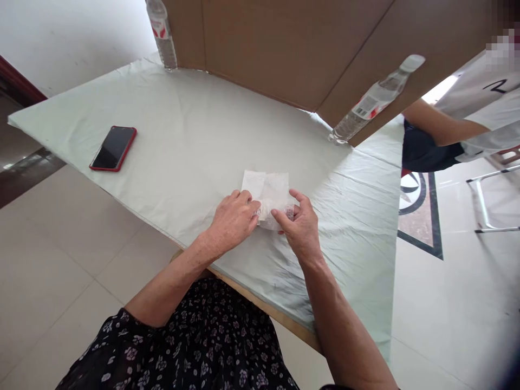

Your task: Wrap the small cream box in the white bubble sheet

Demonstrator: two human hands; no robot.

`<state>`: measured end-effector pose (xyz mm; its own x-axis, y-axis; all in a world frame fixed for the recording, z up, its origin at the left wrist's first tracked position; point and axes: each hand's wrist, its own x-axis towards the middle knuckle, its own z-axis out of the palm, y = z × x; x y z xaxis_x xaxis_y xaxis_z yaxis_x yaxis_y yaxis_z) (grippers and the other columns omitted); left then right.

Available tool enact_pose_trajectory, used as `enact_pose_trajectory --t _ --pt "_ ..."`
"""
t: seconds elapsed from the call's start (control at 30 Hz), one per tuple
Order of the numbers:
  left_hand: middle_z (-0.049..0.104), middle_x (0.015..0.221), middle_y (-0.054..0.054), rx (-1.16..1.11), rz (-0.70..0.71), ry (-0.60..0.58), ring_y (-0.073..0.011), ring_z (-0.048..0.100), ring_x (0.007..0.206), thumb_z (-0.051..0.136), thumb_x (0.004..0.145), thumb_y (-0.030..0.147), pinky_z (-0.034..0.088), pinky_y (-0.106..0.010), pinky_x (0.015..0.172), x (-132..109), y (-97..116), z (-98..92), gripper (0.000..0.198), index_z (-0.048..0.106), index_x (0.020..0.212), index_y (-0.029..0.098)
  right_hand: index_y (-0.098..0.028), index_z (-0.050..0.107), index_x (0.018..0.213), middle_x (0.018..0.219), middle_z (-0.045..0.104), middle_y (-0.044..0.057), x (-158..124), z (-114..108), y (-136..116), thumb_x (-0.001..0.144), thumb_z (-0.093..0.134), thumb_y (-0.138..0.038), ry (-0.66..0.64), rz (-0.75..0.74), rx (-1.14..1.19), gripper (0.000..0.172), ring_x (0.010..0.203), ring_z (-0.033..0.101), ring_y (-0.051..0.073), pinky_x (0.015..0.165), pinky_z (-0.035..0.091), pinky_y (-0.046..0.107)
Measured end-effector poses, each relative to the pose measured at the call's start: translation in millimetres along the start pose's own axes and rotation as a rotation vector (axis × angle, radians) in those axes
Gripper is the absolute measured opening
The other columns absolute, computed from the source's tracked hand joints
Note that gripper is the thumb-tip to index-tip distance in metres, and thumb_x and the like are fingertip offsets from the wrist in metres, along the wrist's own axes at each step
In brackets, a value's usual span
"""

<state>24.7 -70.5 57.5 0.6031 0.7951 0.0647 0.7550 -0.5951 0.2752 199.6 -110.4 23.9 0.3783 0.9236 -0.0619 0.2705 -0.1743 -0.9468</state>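
Observation:
A thin white folded sheet that looks like tissue paper [276,187] lies on the covered table between my hands, with crinkled clear plastic [289,212] along its near part. My left hand [238,214] is closed, its curled fingers gripping the near left edge of the sheet and plastic. On the right side, my right hand [300,222] holds the near right edge, thumb on top and fingers partly hidden beneath. Whether the plastic is a wrapper around the sheet or a separate piece, I cannot tell.
A red-cased phone [113,148] lies on the pale tablecloth [182,141] to the left. Two water bottles, one at the left [162,38] and one at the right [374,103], stand against a brown cardboard panel [260,43]. Another person's arm [442,123] is beyond the right edge.

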Motion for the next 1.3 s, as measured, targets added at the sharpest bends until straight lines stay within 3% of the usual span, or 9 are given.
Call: enact_pose_trajectory --t 0.2,0.43,0.6,0.8,0.93,1.03,1.17,1.23,1.3 --pt "0.058 0.112 -0.011 -0.063 -0.037 -0.035 -0.0229 0.056 0.103 0.052 0.097 0.023 0.05 -0.032 0.08 2.1 0.9 -1.8 0.02 0.071 0.102 0.018 -0.018 0.048 0.138 0.063 0.052 -0.008 0.6 8.6 -6.0 0.075 0.073 -0.036 -0.013 -0.071 0.009 0.07 0.053 0.046 0.011 0.048 0.044 0.026" --pt "0.056 0.109 -0.01 -0.168 -0.029 -0.064 -0.0207 0.057 0.095 0.05 0.093 0.017 0.05 -0.032 0.076 4.5 -4.0 -0.8 0.021 0.069 0.102 0.017 -0.015 0.045 0.142 0.078 0.065 -0.001 -0.1 17.6 -16.7 0.078 0.07 -0.039 -0.08 -0.058 0.013 0.074 0.064 0.058 0.014 0.055 0.048 0.027" --pt "0.058 0.106 -0.008 -0.296 -0.007 -0.043 -0.0193 0.059 0.093 0.054 0.09 0.017 0.052 -0.032 0.081 7.5 -10.7 3.5 0.015 0.065 0.1 0.016 -0.014 0.044 0.144 0.084 0.069 0.001 -3.4 22.2 -19.7 0.08 0.067 -0.04 -0.123 -0.062 -0.002 0.072 0.064 0.059 0.013 0.059 0.049 0.028" --pt "0.064 0.115 -0.01 -0.56 -0.023 0.056 -0.0203 0.061 0.099 0.056 0.085 0.017 0.052 -0.035 0.087 4.7 -19.8 11.9 0.053 0.047 0.137 0.017 -0.014 0.038 0.149 0.112 0.074 0.012 -13.4 18.2 -28.7 0.087 0.058 -0.037 -0.251 -0.1 -0.127 0.069 0.072 0.066 0.018 0.075 0.055 0.038" --pt "0.066 0.114 -0.008 -0.732 -0.124 0.054 -0.0161 0.062 0.086 0.062 0.079 0.018 0.053 -0.032 0.082 4.2 -17.6 14.7 0.062 0.046 0.139 0.015 -0.017 0.035 0.151 0.121 0.073 0.013 -16.9 14.1 -30.5 0.088 0.048 -0.022 -0.322 -0.234 -0.302 0.064 0.079 0.069 0.021 0.083 0.055 0.045" --pt "0.066 0.11 -0.008 -0.681 -0.214 0.153 -0.0179 0.063 0.09 0.064 0.081 0.023 0.053 -0.034 0.086 6.3 -9.2 20.4 0.053 0.054 0.131 0.013 -0.021 0.035 0.152 0.121 0.073 0.011 -11.4 10.2 -30.6 0.087 0.044 -0.018 -0.355 -0.269 -0.346 0.065 0.073 0.069 0.021 0.084 0.055 0.047" --pt "0.064 0.109 -0.009 -0.559 -0.237 0.211 -0.0201 0.062 0.097 0.058 0.085 0.018 0.052 -0.035 0.091 8.1 -0.1 30.2 0.042 0.057 0.126 0.014 -0.023 0.039 0.149 0.117 0.074 0.008 0.7 5.8 -29.4 0.085 0.045 -0.019 -0.456 -0.178 -0.224 0.065 0.056 0.063 0.014 0.077 0.058 0.042" --pt "0.064 0.109 -0.009 -0.517 -0.232 0.207 -0.0206 0.062 0.099 0.057 0.084 0.016 0.052 -0.035 0.091 8.5 1.1 32.4 0.043 0.056 0.127 0.014 -0.021 0.042 0.146 0.112 0.074 0.008 5.0 4.5 -26.3 0.084 0.049 -0.023 -0.409 -0.152 -0.118 0.062 0.055 0.061 0.013 0.071 0.057 0.039" --pt "0.063 0.109 -0.009 -0.481 -0.238 0.189 -0.021 0.062 0.1 0.057 0.083 0.015 0.052 -0.035 0.091 9.6 0.8 31.8 0.043 0.056 0.126 0.015 -0.021 0.047 0.141 0.106 0.074 0.006 7.8 3.3 -21.9 0.084 0.053 -0.028 -0.267 -0.153 -0.053 0.058 0.058 0.061 0.013 0.068 0.056 0.036"
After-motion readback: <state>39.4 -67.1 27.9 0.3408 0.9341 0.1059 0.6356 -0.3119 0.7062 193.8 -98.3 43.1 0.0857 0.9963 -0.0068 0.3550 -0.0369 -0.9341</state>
